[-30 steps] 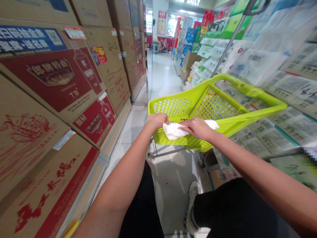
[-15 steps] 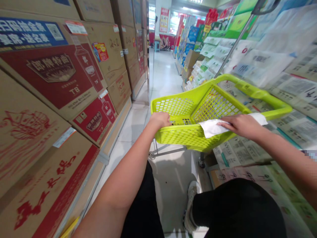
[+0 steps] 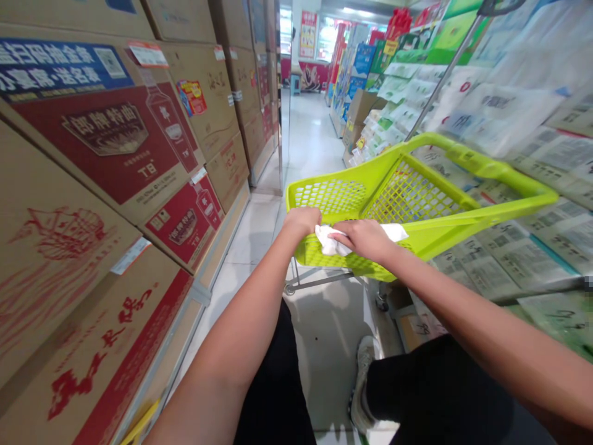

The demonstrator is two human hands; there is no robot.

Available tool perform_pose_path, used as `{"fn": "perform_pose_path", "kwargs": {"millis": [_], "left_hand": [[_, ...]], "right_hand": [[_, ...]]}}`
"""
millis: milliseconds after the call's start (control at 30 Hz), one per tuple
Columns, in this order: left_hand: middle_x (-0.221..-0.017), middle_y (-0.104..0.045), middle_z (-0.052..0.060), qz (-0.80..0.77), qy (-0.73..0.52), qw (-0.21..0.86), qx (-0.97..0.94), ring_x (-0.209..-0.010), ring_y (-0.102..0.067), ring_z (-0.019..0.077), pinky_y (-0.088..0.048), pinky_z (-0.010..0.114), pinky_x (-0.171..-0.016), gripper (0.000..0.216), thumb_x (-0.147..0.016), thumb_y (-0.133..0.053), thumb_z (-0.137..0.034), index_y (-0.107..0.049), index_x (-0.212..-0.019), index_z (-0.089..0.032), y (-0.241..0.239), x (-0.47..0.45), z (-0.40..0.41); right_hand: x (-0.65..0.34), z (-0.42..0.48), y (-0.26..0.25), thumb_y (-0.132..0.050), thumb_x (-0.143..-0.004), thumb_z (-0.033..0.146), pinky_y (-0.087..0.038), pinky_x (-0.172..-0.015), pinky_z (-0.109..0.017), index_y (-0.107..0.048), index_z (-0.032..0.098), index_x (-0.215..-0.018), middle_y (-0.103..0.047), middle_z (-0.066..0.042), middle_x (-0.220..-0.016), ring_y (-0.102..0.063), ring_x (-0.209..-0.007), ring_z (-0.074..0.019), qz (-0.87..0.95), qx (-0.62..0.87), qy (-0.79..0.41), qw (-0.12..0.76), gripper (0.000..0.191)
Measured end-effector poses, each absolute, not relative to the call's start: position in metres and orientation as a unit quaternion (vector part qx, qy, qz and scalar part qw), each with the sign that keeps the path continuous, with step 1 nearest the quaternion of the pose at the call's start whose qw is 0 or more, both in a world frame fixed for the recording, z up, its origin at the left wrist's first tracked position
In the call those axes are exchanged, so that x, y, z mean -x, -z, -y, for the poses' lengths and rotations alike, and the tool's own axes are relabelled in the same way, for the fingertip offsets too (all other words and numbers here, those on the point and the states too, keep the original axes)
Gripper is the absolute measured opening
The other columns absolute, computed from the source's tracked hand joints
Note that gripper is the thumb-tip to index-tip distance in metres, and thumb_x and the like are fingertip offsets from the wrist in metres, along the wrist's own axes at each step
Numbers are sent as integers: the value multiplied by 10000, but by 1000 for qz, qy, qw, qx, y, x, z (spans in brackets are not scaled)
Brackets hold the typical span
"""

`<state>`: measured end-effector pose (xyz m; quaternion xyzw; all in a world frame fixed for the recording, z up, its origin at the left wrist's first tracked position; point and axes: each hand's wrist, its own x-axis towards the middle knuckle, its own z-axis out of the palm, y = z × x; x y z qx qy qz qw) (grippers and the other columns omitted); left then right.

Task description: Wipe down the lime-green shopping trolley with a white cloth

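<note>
Left hand [image 3: 303, 220]: fingers clamped on near rim of lime-green plastic shopping cart [image 3: 438, 232], at its left end. Right hand [image 3: 368, 240]: fingers clamped on thin white cloth [image 3: 328, 243], draped over same rim, just beside left hand. Cart between stacked brown cardboard boxes [image 3: 111, 145] and white plastic-wrapped packs [image 3: 507, 117].

Boxes [image 3: 115, 142] stand left of the cart [image 3: 430, 238], packages [image 3: 503, 108] right.
</note>
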<state>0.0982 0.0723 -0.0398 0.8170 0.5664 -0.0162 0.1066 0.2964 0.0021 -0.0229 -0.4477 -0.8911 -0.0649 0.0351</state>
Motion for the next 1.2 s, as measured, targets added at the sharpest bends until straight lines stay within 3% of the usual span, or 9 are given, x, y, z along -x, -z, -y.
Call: {"fn": "perform_pose_path", "kwargs": {"millis": [233, 433, 567, 700, 833, 1033, 1200], "left_hand": [[-1091, -792, 96, -564, -18, 95, -820, -1032, -724, 293, -525, 319, -808, 447, -832, -562, -564, -785, -1066, -256, 49, -85, -77], [-1016, -800, 65, -569, -34, 95, -816, -948, -719, 259, -486, 298, -741, 390, -824, -554, -560, -782, -934, -264, 49, -86, -78], [-989, -797, 61, -562, -46, 111, -818, -922, -712, 260, -458, 295, -704, 358, -807, -583, -551, -779, -906, -268, 51, -92, -79], [-893, -779, 61, -562, -100, 131, -810, -819, -686, 240, -396, 292, -632, 323, -847, -535, -470, -764, -837, -243, 54, -94, -82], [-818, -742, 59, -568, -133, 132, -801, -741, -640, 217, -322, 299, -585, 422, -919, -398, -432, -723, -760, -215, 53, -93, -80], [-856, -747, 63, -568, -144, 138, -798, -755, -634, 212, -324, 300, -590, 484, -954, -356, -451, -744, -810, -199, 50, -97, -73], [-1015, -774, 98, -568, -153, 138, -797, -910, -682, 243, -383, 304, -649, 554, -994, -297, -466, -776, -930, -193, 49, -97, -69]], "right_hand": [[-338, -3, 7, -286, -1059, 649, -326, -646, -312, -736, 255, -1082, -792, -81, -974, -713, -815, -252, 866, 489, 91, -38, 598], [-455, -3, -22, -239, -1016, 749, -321, -677, -357, -741, 214, -989, -769, -152, -932, -679, -802, -264, 822, 533, 183, -82, 734], [-484, 1, -30, -217, -1034, 717, -314, -700, -363, -722, 191, -952, -759, -163, -901, -665, -791, -260, 815, 520, 236, -102, 734], [-470, -1, -25, -207, -1057, 664, -311, -700, -345, -699, 186, -950, -763, -140, -896, -669, -781, -255, 812, 514, 254, -113, 694], [-445, -7, -16, -203, -1062, 649, -274, -660, -334, -689, 184, -985, -765, -140, -886, -674, -758, -247, 818, 513, 228, -129, 677], [-387, -10, 3, -203, -1075, 615, -253, -627, -334, -680, 193, -1011, -774, -118, -949, -694, -777, -239, 844, 492, 181, -112, 641], [-327, -4, 16, -205, -1074, 621, -286, -632, -339, -688, 198, -1026, -777, -111, -943, -708, -803, -245, 864, 474, 157, -69, 644]]}}
